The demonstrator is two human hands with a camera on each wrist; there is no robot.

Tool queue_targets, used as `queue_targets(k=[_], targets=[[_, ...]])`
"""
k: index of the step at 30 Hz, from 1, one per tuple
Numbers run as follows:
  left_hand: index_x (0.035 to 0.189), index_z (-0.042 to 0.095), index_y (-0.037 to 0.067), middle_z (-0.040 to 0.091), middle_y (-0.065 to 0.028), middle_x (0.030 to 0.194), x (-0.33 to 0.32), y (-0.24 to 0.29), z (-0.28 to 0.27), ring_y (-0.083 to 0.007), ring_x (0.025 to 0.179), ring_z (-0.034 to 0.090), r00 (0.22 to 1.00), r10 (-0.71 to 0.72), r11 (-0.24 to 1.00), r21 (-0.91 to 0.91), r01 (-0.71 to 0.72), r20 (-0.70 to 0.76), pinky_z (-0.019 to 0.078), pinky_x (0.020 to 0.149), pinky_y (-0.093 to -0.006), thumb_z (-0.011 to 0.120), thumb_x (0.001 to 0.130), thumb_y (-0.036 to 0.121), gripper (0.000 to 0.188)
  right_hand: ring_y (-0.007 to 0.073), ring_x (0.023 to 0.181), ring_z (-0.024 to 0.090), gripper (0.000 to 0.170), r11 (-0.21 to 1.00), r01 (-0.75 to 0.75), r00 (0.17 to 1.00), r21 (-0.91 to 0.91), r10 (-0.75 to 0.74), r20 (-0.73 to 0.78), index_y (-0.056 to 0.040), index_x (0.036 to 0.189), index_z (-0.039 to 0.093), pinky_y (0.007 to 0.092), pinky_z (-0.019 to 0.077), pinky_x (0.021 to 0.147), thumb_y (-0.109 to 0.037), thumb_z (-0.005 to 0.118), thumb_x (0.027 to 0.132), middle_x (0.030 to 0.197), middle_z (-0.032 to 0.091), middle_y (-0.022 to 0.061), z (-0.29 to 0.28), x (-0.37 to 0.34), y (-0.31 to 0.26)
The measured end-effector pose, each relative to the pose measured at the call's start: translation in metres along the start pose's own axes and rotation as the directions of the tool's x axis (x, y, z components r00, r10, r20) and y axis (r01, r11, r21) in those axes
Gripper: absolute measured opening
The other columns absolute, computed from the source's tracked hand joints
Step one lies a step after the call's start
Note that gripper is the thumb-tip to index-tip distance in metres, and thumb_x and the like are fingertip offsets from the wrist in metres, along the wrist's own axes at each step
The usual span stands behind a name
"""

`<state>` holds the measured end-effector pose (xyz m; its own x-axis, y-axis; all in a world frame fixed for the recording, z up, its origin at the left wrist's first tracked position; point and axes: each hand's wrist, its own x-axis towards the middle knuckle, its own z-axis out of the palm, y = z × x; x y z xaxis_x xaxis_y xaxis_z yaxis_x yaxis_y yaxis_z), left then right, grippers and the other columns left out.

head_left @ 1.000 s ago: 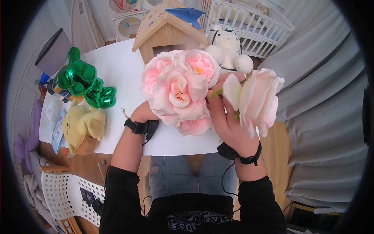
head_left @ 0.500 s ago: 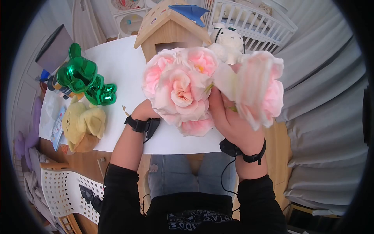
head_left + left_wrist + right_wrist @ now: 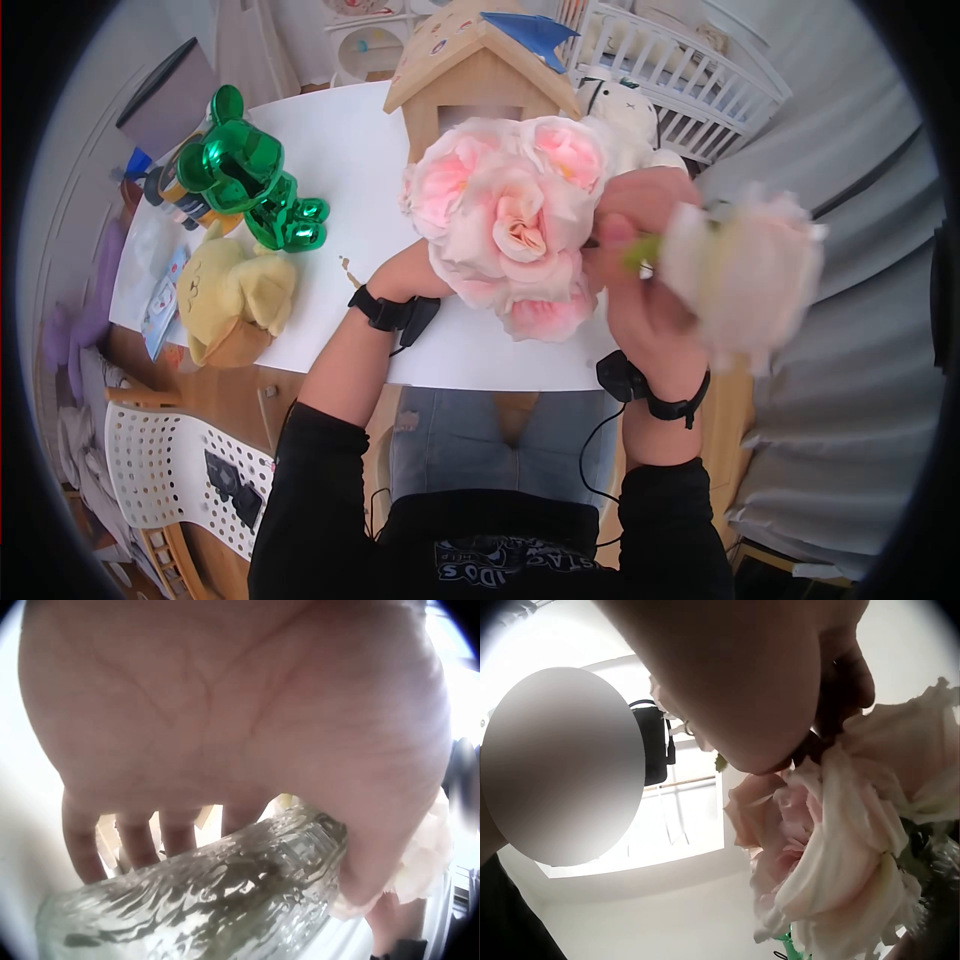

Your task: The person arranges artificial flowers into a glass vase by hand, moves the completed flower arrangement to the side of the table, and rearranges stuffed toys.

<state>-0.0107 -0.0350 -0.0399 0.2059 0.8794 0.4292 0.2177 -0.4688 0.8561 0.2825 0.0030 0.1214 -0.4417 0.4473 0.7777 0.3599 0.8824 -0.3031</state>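
A bunch of pale pink roses (image 3: 510, 220) stands over the front of the white table in the head view. Under the blooms, my left hand (image 3: 408, 272) is mostly hidden; its wrist view shows the fingers and thumb gripping a rippled clear glass vase (image 3: 202, 892). My right hand (image 3: 650, 300), close against the bunch's right side, holds a separate rose (image 3: 745, 285) by its green stem. That bloom is blurred and tips out to the right. In the right wrist view, the right hand (image 3: 757, 697) lies just above the bunched roses (image 3: 817, 862).
Behind the roses stands a wooden toy house (image 3: 470, 80), with a white plush toy (image 3: 620, 115) beside it. A shiny green bear figure (image 3: 250, 175) and a yellow plush toy (image 3: 235, 295) occupy the left of the table (image 3: 340, 170). Grey curtains (image 3: 840, 400) hang at right.
The separate rose has swung outward to the right with my right hand, whose fingers now show more. The left hand keeps its grip under the bunch. The whole head view has shifted slightly.
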Motion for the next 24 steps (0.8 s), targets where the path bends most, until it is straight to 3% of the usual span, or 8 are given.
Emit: queue_targets(k=[6,10,12,14,16,18,20,24], targets=[[0.151,0.065,0.008,0.064,-0.0115,0.157,0.000,-0.006,-0.002,-0.0259,0.143,0.060,0.993,0.057,0.989,0.132,-0.071,0.104,0.0460,0.124,-0.0403,0.088,0.092,0.016,0.064,0.0182,0.069,0.056,0.040,0.841,-0.014,0.879,0.542,0.269,-0.394,0.0002,0.091,0.055,0.0324,0.0493,0.063,-0.033,0.051,0.113,0.096,0.064,0.0201,-0.050,-0.019,-0.005],[0.150,0.065,0.008,0.064,-0.0121,0.157,0.001,-0.006,-0.003,-0.0262,0.144,0.060,0.978,0.094,0.959,0.245,-0.140,0.188,0.0461,0.124,-0.0401,0.086,0.093,0.015,0.061,0.0203,0.064,0.059,0.027,0.709,-0.007,0.870,0.706,0.353,-0.345,-0.0007,0.104,0.049,0.0316,0.0523,0.057,-0.025,0.052,0.114,0.096,0.065,0.0217,-0.057,-0.065,0.021],[0.144,0.069,0.007,0.067,-0.0147,0.151,-0.011,0.035,0.001,-0.0272,0.141,0.062,0.984,-0.012,0.924,0.378,-0.057,0.179,0.0471,0.122,-0.0394,0.076,0.095,0.007,0.050,0.0191,0.066,0.062,0.017,0.776,-0.069,0.864,0.627,0.361,-0.352,-0.0006,0.113,0.049,0.0321,0.0552,0.060,-0.017,0.051,0.116,0.098,0.066,0.0206,-0.051,-0.075,0.020],[0.140,0.070,0.004,0.072,-0.0153,0.140,-0.019,0.075,0.003,-0.0290,0.135,0.066,0.979,-0.198,0.826,0.531,0.189,-0.040,0.0492,0.118,-0.0419,0.073,0.095,0.004,0.046,0.0151,0.066,0.062,0.009,0.713,-0.189,0.823,0.676,0.491,-0.287,-0.0003,0.119,0.050,0.0295,0.0551,0.061,-0.008,0.048,0.116,0.101,0.068,0.0181,-0.042,-0.078,0.023],[0.132,0.070,0.001,0.072,-0.0133,0.123,-0.031,0.119,0.011,-0.0299,0.119,0.069,0.866,-0.234,0.840,0.357,0.409,-0.442,0.0525,0.110,-0.0437,0.072,0.094,0.004,0.038,0.0129,0.067,0.062,0.009,0.676,-0.197,0.811,0.710,0.520,-0.270,-0.0001,0.120,0.052,0.0279,0.0547,0.063,-0.007,0.048,0.116,0.101,0.069,0.0158,-0.041,-0.086,0.033],[0.122,0.070,0.000,0.068,-0.0138,0.114,-0.038,0.162,0.016,-0.0296,0.109,0.066,0.823,0.071,0.785,0.540,0.303,-0.564,0.0528,0.101,-0.0445,0.069,0.094,0.002,0.028,0.0107,0.068,0.062,0.009,0.637,-0.204,0.804,0.744,0.542,-0.243,0.0001,0.121,0.054,0.0263,0.0543,0.064,-0.006,0.049,0.115,0.102,0.070,0.0134,-0.039,-0.092,0.040],[0.122,0.067,0.001,0.064,-0.0132,0.120,-0.028,0.201,0.031,-0.0254,0.115,0.060,0.820,0.358,0.689,0.719,0.092,-0.447,0.0475,0.107,-0.0398,0.068,0.099,0.007,0.023,0.0077,0.071,0.061,0.011,0.652,-0.325,0.811,0.685,0.565,-0.152,0.0001,0.115,0.058,0.0241,0.0537,0.066,-0.007,0.050,0.115,0.103,0.070,0.0087,-0.035,-0.096,0.042],[0.137,0.067,0.003,0.062,-0.0200,0.136,0.030,0.259,0.085,-0.0395,0.124,0.059,0.910,0.382,0.357,0.934,0.018,-0.164,0.0451,0.111,-0.0494,0.075,0.095,0.017,0.046,0.0066,0.067,0.056,0.011,0.636,-0.319,0.842,0.703,0.530,-0.097,-0.0020,0.118,0.055,0.0232,0.0499,0.060,-0.011,0.048,0.118,0.099,0.069,0.0072,-0.011,-0.113,0.045]])
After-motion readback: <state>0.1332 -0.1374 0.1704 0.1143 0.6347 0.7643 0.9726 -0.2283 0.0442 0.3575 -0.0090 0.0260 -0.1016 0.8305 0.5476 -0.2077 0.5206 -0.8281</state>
